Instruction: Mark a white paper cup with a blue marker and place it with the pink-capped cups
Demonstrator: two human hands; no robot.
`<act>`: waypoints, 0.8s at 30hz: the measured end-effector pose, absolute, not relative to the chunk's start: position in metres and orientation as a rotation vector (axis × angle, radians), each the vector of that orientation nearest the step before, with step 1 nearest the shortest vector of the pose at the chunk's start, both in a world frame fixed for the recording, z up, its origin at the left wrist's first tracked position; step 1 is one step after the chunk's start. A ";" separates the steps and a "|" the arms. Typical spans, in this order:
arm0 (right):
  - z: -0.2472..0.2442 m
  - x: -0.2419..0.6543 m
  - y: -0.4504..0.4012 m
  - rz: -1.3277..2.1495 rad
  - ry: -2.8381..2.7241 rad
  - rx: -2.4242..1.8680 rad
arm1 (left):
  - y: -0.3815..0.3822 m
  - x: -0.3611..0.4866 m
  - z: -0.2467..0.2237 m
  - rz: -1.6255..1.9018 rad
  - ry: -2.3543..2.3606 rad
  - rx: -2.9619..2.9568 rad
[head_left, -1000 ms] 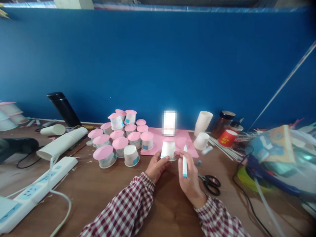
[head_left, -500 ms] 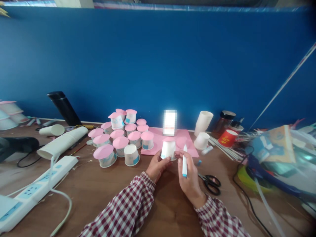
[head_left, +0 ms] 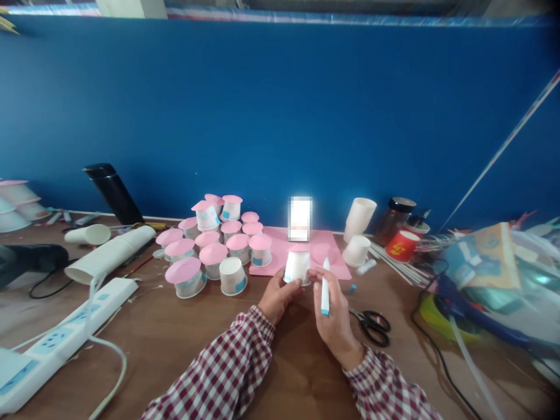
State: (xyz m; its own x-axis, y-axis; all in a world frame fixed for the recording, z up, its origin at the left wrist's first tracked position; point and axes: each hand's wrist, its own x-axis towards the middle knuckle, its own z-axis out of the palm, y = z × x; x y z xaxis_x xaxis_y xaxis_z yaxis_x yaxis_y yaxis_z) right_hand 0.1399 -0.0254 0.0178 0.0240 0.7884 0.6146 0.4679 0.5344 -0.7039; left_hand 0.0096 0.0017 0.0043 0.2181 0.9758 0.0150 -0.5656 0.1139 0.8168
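An upside-down white paper cup (head_left: 298, 266) stands at the near edge of a pink paper sheet (head_left: 273, 265). My left hand (head_left: 280, 294) is closed on the cup's lower left side. In my right hand (head_left: 335, 315) is a white marker (head_left: 325, 294) with a blue end, tilted upward; the fingertips of that hand also reach the cup's right side. Behind the cup, a bright blurred-out rectangle (head_left: 300, 219) stands upright on the sheet. A small blue cap (head_left: 352, 289) lies right of my right hand.
Several cups with pink paper discs (head_left: 213, 254) crowd the left, beside a bare upturned cup (head_left: 233, 276). Black-handled scissors (head_left: 374, 326) lie at right. A power strip (head_left: 56, 338), stacked cups (head_left: 359, 219), a red cup (head_left: 402, 246) and a dark bottle (head_left: 114, 192) stand or lie around.
Both hands, the cup and the marker hold nearly the same pose. The whole view has shifted very slightly.
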 end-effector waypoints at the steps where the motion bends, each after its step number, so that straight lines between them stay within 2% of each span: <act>1: 0.018 0.140 -0.025 0.347 -1.620 -1.084 | 0.002 0.010 0.004 1.248 0.633 0.808; 24: 0.014 0.140 -0.023 0.317 -1.657 -1.069 | 0.002 0.010 0.005 1.240 0.668 0.828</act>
State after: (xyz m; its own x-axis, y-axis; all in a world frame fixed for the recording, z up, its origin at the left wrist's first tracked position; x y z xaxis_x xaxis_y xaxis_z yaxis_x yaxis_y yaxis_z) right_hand 0.1399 -0.0233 0.0143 -0.0082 0.7723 0.6352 0.4831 0.5592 -0.6737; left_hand 0.0104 0.0020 0.0052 0.2099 0.9777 0.0008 -0.5374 0.1147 0.8355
